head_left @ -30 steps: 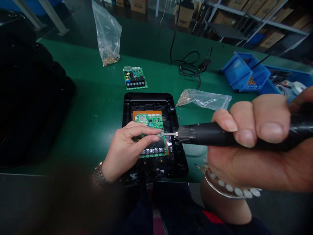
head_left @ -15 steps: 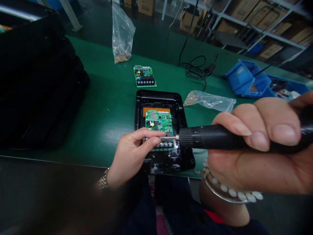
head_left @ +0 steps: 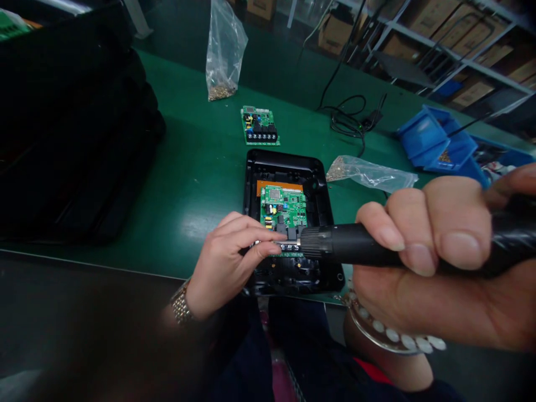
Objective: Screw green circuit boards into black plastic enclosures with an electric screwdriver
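Left of everything on the green bench [head_left: 196, 223] lies a black padded case [head_left: 71, 128]; next comes the left hand [head_left: 221, 262], its fingers [head_left: 255, 237] curled almost closed at the terminal strip of a green circuit board [head_left: 282, 209], though whether they pinch something small there is hidden. The board sits on an orange pad [head_left: 268, 185] inside a black plastic housing [head_left: 322, 206], and the tip of an electric screwdriver [head_left: 355, 251] touches the strip, its black barrel gripped firmly in the right hand [head_left: 435, 268]. Beyond, toward the right, stand blue parts bins [head_left: 422, 137].
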Available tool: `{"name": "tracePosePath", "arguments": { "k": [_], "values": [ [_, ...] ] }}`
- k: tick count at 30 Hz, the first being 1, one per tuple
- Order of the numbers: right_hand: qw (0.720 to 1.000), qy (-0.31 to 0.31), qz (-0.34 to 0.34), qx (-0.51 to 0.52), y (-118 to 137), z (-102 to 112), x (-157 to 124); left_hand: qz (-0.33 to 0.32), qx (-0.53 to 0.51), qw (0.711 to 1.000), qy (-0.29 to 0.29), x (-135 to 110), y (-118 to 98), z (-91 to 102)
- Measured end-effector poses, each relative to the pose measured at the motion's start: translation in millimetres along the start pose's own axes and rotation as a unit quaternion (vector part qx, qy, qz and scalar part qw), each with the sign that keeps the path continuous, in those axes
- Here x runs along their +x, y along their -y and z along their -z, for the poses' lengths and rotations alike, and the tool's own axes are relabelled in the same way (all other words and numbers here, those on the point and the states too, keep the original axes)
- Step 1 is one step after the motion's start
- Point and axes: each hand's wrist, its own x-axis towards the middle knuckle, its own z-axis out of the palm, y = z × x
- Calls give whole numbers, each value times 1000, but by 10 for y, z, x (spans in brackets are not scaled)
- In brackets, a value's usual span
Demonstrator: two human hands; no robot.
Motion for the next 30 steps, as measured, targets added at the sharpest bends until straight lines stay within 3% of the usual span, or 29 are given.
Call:
{"name": "tracePosePath", "arguments": {
  "k": [3,7,13,16,26,30],
  "values": [
    [998,-8,-33,49,-13,-140,-24,-56,104,993,24,-32,69,39],
    [997,-26,-75,-2,-135,-206,-113,-49,133,988,59,-118,170,66],
    [997,76,10,31,-502,-92,-326,2,152,983,103,-307,309,39],
    [994,105,5,18,-596,-83,-384,5,156,981,115,-372,351,14],
    [994,104,-2,-11,-727,-108,-397,27,164,980,109,-387,384,-40],
    [991,133,-13,-18,-720,-130,-418,34,165,979,113,-405,386,-53]
  ]
}}
